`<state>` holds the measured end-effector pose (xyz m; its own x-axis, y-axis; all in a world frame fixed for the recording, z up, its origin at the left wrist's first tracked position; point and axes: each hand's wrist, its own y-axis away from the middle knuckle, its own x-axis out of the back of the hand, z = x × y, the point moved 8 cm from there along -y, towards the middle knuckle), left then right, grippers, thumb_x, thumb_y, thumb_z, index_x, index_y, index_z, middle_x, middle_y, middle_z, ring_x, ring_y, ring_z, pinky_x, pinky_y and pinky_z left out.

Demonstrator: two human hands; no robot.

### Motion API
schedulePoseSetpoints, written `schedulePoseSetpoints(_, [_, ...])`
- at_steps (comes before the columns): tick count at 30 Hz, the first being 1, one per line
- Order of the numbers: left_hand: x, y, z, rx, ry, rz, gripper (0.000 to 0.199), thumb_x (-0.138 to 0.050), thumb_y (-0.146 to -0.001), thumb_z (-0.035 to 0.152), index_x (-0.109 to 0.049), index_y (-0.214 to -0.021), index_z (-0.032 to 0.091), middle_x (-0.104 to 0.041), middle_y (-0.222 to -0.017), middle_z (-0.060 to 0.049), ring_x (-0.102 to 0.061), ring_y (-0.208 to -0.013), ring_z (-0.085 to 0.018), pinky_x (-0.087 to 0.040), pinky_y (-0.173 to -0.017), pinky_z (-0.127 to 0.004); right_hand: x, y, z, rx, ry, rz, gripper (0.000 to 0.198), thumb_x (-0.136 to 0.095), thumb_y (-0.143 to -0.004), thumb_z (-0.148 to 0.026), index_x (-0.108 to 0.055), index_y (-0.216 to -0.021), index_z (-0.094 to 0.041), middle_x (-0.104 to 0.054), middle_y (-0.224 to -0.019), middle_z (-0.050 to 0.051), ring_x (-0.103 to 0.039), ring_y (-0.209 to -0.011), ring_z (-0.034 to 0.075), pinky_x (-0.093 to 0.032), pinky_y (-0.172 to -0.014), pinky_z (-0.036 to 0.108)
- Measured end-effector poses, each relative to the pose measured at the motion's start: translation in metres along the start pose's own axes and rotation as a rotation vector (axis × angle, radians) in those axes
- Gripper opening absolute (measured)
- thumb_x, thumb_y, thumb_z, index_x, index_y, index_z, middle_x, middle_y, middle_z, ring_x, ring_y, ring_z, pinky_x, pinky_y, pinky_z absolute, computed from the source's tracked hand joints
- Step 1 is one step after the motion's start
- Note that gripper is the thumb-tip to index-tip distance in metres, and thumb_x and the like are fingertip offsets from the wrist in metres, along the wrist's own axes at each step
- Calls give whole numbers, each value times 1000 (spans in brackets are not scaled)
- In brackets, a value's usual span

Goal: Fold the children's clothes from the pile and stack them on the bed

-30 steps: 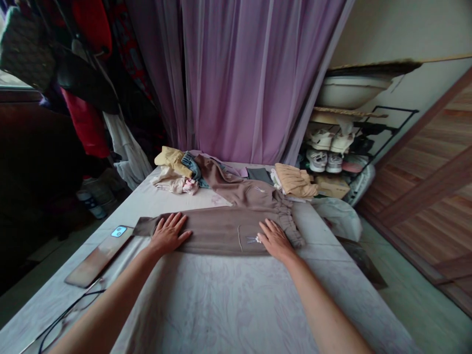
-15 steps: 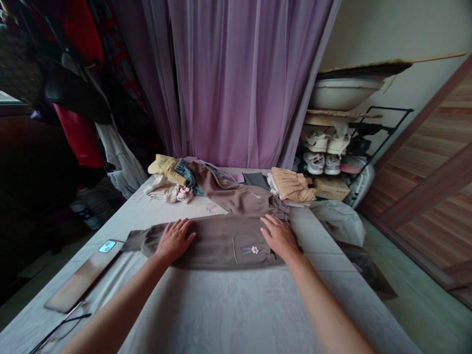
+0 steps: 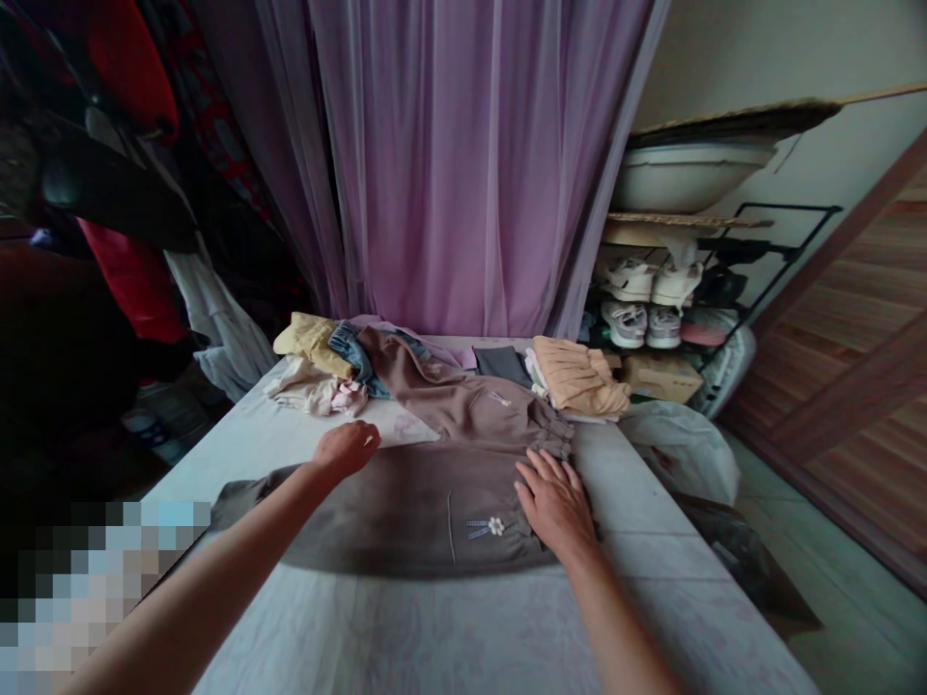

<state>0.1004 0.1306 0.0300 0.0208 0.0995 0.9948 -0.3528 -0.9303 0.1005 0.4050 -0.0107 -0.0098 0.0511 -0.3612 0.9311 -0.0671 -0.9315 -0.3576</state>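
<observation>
A pair of brown trousers point(image 3: 406, 512) lies on the bed or table, one leg stretched sideways towards me and the other bent away towards the back. Near the waistband, a white flower decorates the closer leg. My right hand point(image 3: 557, 497) rests flat with spread fingers on the waist end. Over the upper edge of the near leg is my left hand point(image 3: 349, 449), raised, its fingers loosely bent and partly hidden; nothing shows in it. The far leg lies just beyond that hand.
Behind the trousers are yellow clothing point(image 3: 315, 343), pale clothing point(image 3: 311, 386), blue denim point(image 3: 354, 347), a dark folded cloth point(image 3: 501, 364) and a peach pleated garment point(image 3: 579, 376). A purple curtain point(image 3: 441, 174) hangs at the back. Shoes point(image 3: 627, 323) stand on a rack at right. A pixelated patch covers the lower left.
My left hand has lifted off the near trouser leg, its fingers now bent. My right hand stays on the waist end. The camera view has shifted slightly.
</observation>
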Motion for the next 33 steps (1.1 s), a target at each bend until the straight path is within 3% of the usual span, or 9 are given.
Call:
schedulePoseSetpoints(2, [-8, 1, 19, -74, 65, 57, 36, -42, -94, 32, -65, -120, 22, -66, -126, -9, -62, -113, -24, -47, -96, -37, 1, 0, 1, -9, -15, 7, 36, -44, -93, -28, -67, -121, -24, -56, -141, 7, -46, -133, 26, -28, -111, 48])
schedulePoseSetpoints(7, [-34, 28, 87, -407, 194, 263, 44, -44, -95, 38, -55, -135, 23, -55, -142, -8, -48, -133, -23, -35, -113, -41, 4, 0, 0, 5, -64, -15, 34, -45, -93, -27, -68, -119, -25, -62, -133, 7, -48, -130, 26, -30, -110, 50])
schedulePoseSetpoints(11, [-56, 38, 115, -471, 182, 249, 57, -41, -95, 54, -48, -143, 24, -45, -151, -8, -35, -142, -28, -28, -117, -49, 7, -2, 1, -9, -99, -17, 32, -46, -92, -27, -70, -114, -27, -67, -127, 6, -50, -127, 26, -31, -110, 50])
schedulePoseSetpoints(19, [-61, 37, 117, -433, 161, 243, 60, -38, -94, 60, -45, -145, 29, -43, -152, -6, -34, -142, -28, -25, -117, -49, 10, 0, -1, -13, -111, -6, 31, -47, -92, -28, -70, -113, -27, -66, -128, 6, -50, -127, 27, -31, -110, 50])
schedulePoseSetpoints(24, [-61, 36, 118, -431, 166, 267, 58, -37, -95, 60, -48, -143, 29, -45, -151, -6, -36, -141, -27, -26, -117, -48, 14, -7, 10, -36, -168, 110, 35, -41, -92, -23, -71, -110, -23, -68, -122, 7, -57, -118, 24, -39, -105, 42])
schedulePoseSetpoints(28, [-59, 37, 119, -451, 184, 279, 58, -38, -95, 59, -48, -143, 29, -46, -150, -6, -35, -141, -27, -25, -118, -48, 28, -46, 19, -41, -218, 187, 44, -36, -90, -15, -66, -122, -19, -66, -125, 9, -59, -115, 22, -44, -101, 35])
schedulePoseSetpoints(33, [-61, 37, 118, -439, 196, 255, 60, -36, -94, 61, -48, -143, 27, -43, -152, -9, -34, -142, -29, -25, -117, -52, 37, -116, 10, -30, -111, 51, 45, -38, -90, -14, -58, -131, -14, -59, -135, 14, -54, -123, 23, -40, -105, 34])
